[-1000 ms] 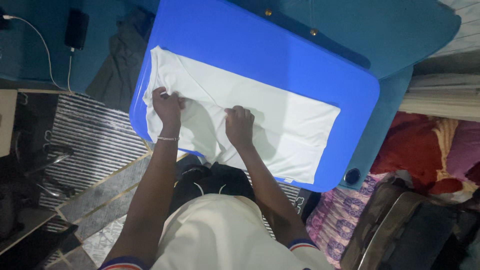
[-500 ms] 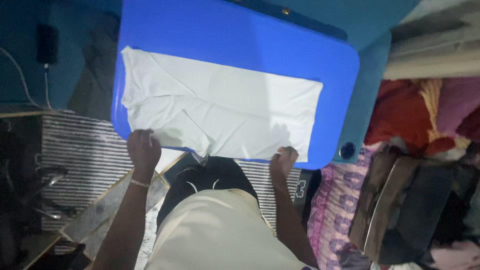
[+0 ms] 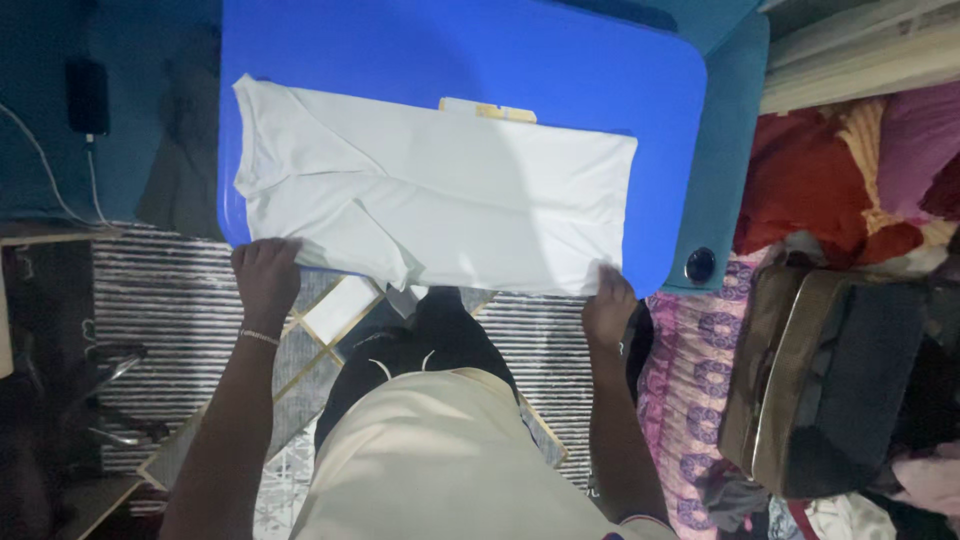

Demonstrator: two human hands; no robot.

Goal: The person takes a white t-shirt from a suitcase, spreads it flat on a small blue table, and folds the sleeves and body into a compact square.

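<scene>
**Both hands at near hem of shirt**

I see the white shirt (image 3: 450, 215) lying flat on the blue table (image 3: 480, 60). Left hand (image 3: 265, 280) pinches its near-left corner; right hand (image 3: 608, 305) pinches the near-right corner (fingertips hidden under cloth). Striped rug (image 3: 150, 300) lies below.

one white shirt (image 3: 450, 210), one blue table (image 3: 450, 60), two hands (image 3: 266, 272).
</scene>
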